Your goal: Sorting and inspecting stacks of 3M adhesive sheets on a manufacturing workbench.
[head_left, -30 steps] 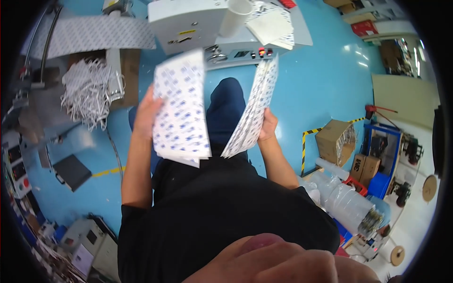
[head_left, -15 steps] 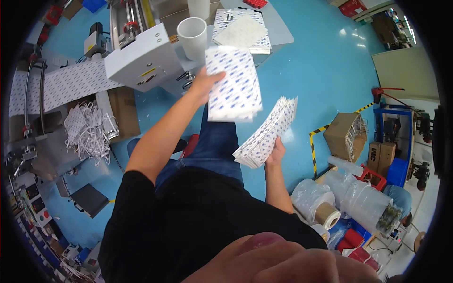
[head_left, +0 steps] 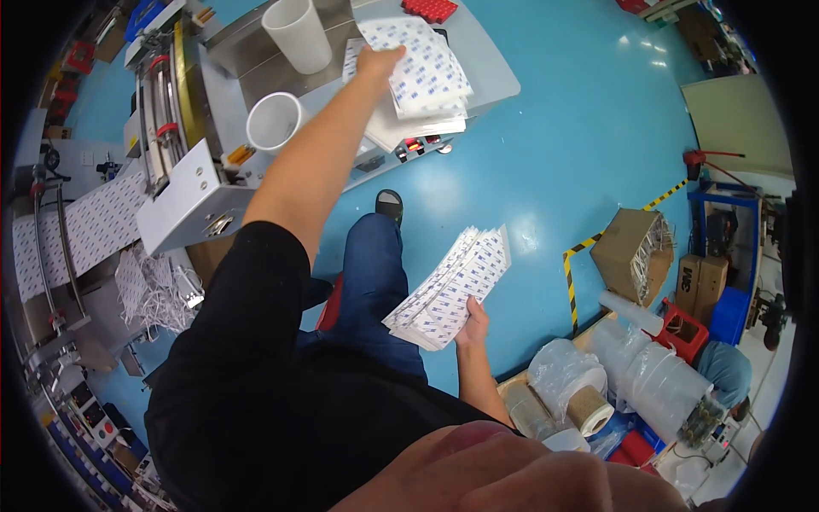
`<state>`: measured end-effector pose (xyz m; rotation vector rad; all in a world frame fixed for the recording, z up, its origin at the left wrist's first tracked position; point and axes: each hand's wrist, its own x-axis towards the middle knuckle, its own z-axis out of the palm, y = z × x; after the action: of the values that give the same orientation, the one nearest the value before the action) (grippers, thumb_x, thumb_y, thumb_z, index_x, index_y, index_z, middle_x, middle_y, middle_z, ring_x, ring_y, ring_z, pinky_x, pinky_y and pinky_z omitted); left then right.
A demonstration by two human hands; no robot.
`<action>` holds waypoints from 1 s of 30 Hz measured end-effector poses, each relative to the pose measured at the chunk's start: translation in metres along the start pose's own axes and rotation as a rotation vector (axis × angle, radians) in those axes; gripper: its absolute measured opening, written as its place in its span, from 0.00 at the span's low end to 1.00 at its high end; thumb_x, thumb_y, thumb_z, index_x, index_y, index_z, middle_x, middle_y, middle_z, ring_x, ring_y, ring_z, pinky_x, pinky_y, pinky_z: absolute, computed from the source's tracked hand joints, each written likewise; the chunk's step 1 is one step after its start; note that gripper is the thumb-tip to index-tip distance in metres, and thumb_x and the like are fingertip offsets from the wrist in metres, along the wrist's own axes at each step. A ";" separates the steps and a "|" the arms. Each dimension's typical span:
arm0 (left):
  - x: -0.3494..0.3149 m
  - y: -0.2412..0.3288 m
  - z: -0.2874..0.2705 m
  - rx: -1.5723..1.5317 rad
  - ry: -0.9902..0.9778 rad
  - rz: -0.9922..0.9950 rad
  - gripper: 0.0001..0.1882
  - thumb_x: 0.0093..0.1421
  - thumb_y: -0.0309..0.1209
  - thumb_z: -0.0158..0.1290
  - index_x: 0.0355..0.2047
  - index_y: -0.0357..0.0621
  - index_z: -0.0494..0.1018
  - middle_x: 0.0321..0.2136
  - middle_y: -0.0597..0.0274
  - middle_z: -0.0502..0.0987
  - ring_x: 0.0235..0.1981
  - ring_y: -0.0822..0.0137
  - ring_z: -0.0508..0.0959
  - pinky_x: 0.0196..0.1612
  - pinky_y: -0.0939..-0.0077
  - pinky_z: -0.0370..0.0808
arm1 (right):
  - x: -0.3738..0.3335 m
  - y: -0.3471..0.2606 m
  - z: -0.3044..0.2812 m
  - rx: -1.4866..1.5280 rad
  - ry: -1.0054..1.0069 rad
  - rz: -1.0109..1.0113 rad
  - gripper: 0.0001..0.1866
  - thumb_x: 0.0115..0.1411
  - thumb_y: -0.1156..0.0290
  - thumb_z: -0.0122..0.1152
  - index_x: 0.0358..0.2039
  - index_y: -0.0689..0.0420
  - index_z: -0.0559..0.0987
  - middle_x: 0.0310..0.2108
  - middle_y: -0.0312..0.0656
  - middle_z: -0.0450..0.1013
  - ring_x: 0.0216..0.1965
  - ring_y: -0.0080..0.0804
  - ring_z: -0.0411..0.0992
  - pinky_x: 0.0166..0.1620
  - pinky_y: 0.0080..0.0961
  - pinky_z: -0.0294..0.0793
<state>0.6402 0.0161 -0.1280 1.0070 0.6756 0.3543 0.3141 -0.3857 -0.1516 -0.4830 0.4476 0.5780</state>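
A fanned stack of white paper sheets with small blue printed marks (head_left: pixel 456 286) sits near the middle of the frame, slanting up to the right. The right hand (head_left: pixel 473 324) grips its lower right edge, thumb on the upper face. At upper centre, the left hand (head_left: pixel 380 61) pinches the left edge of a smaller bunch of white, blue-marked sheets (head_left: pixel 431 72), thumb on top. This bunch overlaps a pile of white sheets (head_left: pixel 409 130) on a light grey machine table (head_left: pixel 497 72); whether the two touch, I cannot tell.

Close about it stand a tall white open-topped cylinder (head_left: pixel 303 43), a second white cylinder (head_left: pixel 275 121) just beside the left forearm, and a bright red textured object (head_left: pixel 429 9) at the top edge. The table's front edge, bearing a lit red switch (head_left: pixel 415 146), runs below the pile. Metal rollers with red collars (head_left: pixel 166 128) occupy the upper left.

The table's rounded right corner borders blue floor (head_left: pixel 554 154), which reaches right to black-and-yellow striped tape (head_left: pixel 571 294) and a brown cardboard box (head_left: pixel 627 252). Plastic-wrapped rolls (head_left: pixel 567 369) bound the lower right. Legs in blue jeans (head_left: pixel 371 273) lie left of the fanned stack.
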 end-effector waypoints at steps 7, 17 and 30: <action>0.079 0.015 -0.016 -0.097 -0.384 -0.107 0.19 0.55 0.24 0.53 0.46 0.32 0.64 0.40 0.49 0.75 0.38 0.57 0.77 0.42 0.62 0.75 | 0.017 -0.002 0.005 -0.079 0.051 0.019 0.27 0.56 0.72 0.53 0.55 0.64 0.60 0.51 0.50 0.67 0.50 0.45 0.68 0.53 0.40 0.68; 0.050 0.022 -0.022 -0.078 -0.298 -0.031 0.18 0.53 0.20 0.52 0.45 0.30 0.68 0.39 0.48 0.75 0.38 0.54 0.77 0.42 0.60 0.75 | 0.031 -0.008 0.011 -0.027 -0.003 0.025 0.30 0.55 0.77 0.55 0.58 0.62 0.57 0.52 0.50 0.65 0.52 0.45 0.66 0.54 0.41 0.68; -0.169 0.064 -0.055 0.405 -0.257 0.235 0.27 0.51 0.26 0.58 0.49 0.32 0.61 0.43 0.48 0.73 0.41 0.62 0.76 0.44 0.71 0.73 | 0.040 -0.025 0.031 -0.134 -0.098 -0.099 0.29 0.57 0.71 0.52 0.58 0.64 0.56 0.54 0.52 0.63 0.54 0.48 0.64 0.57 0.46 0.63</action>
<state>0.4792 -0.0108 -0.0326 1.4967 0.4021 0.2900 0.3678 -0.3710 -0.1402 -0.5985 0.2907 0.5352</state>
